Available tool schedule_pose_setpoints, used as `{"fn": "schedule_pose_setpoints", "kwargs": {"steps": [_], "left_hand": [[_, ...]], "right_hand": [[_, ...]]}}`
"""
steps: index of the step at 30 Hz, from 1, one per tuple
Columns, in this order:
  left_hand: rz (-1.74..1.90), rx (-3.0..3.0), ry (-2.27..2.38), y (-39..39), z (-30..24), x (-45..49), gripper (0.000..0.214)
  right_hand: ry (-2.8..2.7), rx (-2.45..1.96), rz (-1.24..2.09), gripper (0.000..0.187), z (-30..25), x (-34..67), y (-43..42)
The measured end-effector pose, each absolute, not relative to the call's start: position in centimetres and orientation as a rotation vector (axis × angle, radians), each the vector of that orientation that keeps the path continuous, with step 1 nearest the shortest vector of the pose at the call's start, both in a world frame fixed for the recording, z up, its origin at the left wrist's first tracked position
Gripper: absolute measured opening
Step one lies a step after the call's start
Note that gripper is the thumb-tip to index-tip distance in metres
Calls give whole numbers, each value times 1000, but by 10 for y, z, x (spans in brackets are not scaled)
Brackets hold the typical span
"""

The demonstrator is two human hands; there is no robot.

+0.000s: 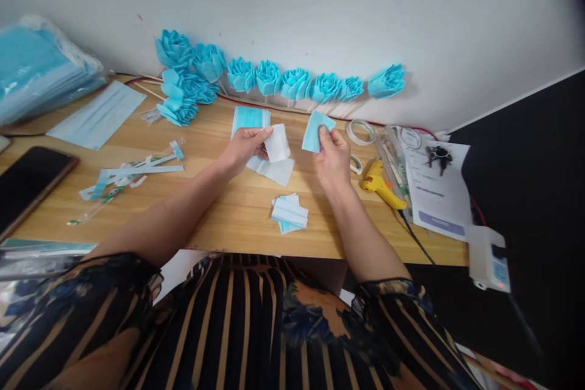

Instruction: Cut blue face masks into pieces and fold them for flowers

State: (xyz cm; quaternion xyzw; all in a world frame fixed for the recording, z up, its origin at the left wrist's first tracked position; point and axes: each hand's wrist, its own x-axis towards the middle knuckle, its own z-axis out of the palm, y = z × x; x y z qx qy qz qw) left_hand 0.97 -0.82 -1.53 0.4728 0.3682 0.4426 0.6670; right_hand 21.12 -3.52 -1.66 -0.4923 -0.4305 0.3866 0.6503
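Observation:
My left hand [249,147] pinches a white sheet of mask material [277,143] between thumb and fingers. In my right hand [333,158], a blue piece of mask fabric [315,131] is gripped under the thumb, apart from the white sheet. Beneath the left hand lie a blue mask piece [250,114] and a pale sheet [281,172], partly covered by the hand and the held sheet. Nearer the table's front edge rests a small stack of cut mask pieces [290,213].
Several blue fabric flowers [268,78] on sticks lean along the wall. A yellow glue gun [381,183], tape roll [361,132] and paper with keys [439,195] lie right. At left are a phone [34,186], cut strips [141,169] and a bag of masks [43,67].

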Motion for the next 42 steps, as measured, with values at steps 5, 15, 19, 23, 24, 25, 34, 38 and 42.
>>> {"fn": "schedule_pose_setpoints", "kwargs": {"steps": [5, 15, 19, 23, 24, 25, 34, 38, 42], "left_hand": [[972, 1091, 821, -11, -12, 10, 48], [889, 1146, 720, -13, -15, 12, 67], [884, 1230, 749, -12, -12, 11, 63], [885, 1360, 817, -11, -13, 11, 49], [893, 1373, 837, -11, -14, 11, 45], [901, 1382, 853, -11, -15, 11, 42], [1055, 1310, 875, -5, -14, 9, 21], [1137, 1250, 973, 0, -14, 6, 14], [1188, 1227, 1010, 1, -14, 5, 13]], "right_hand": [[-1080, -1101, 982, 38, -11, 204, -42], [-1207, -1135, 1121, 37, -15, 189, -54], [-1216, -1159, 1112, 36, -18, 190, -53], [-1213, -1125, 1130, 35, -22, 190, -51], [-1212, -1114, 1124, 37, -23, 190, -50], [-1216, -1106, 1115, 40, -24, 190, -49], [-1267, -1177, 886, 58, -18, 211, -38], [-1299, -1148, 860, 54, 6, 221, -45], [-1511, -1236, 983, 43, 21, 219, -85]]}}
